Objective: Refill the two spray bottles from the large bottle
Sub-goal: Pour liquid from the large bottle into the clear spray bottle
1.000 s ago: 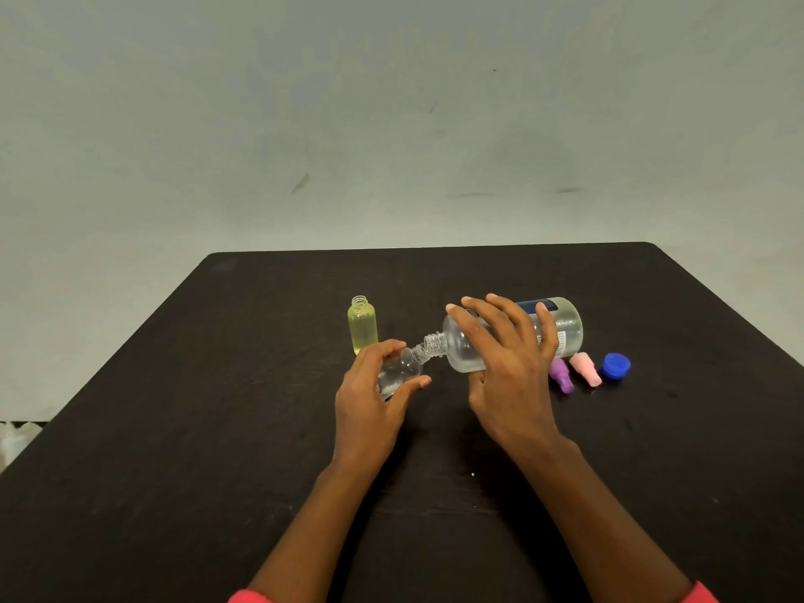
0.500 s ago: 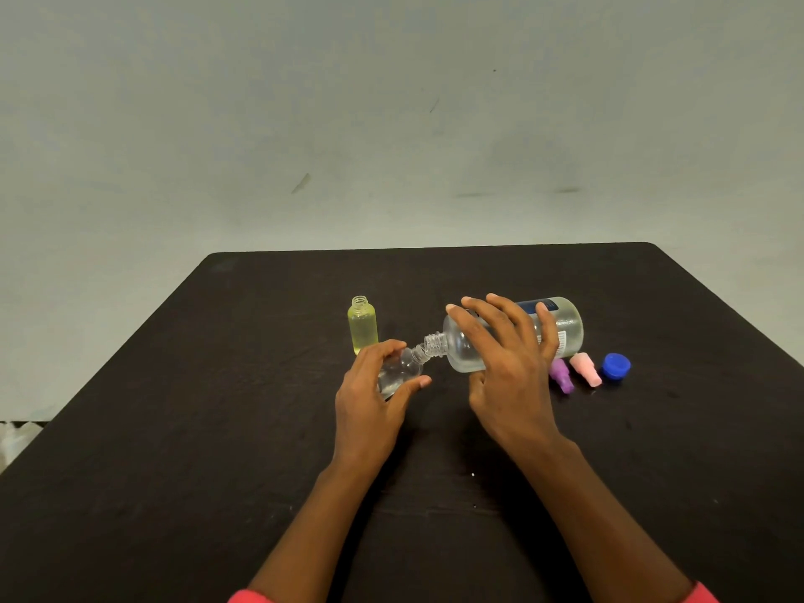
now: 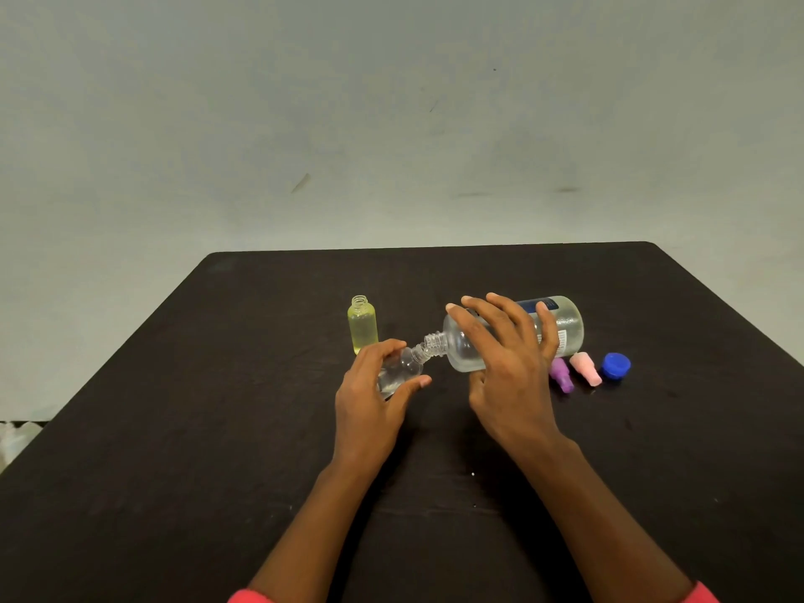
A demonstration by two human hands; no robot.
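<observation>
My right hand (image 3: 511, 372) grips the large clear bottle (image 3: 565, 324), which is tipped almost flat with its threaded neck pointing left and down. That neck meets the mouth of a small clear spray bottle (image 3: 402, 367), tilted toward it and held in my left hand (image 3: 370, 402). Clear liquid sits in the small bottle. A second small bottle (image 3: 362, 326), yellow-tinted and uncapped, stands upright just behind my left hand.
A purple spray cap (image 3: 561, 375), a pink spray cap (image 3: 586, 369) and a blue screw cap (image 3: 616, 366) lie on the black table (image 3: 174, 428) to the right of my right hand. A grey wall rises behind the table's far edge.
</observation>
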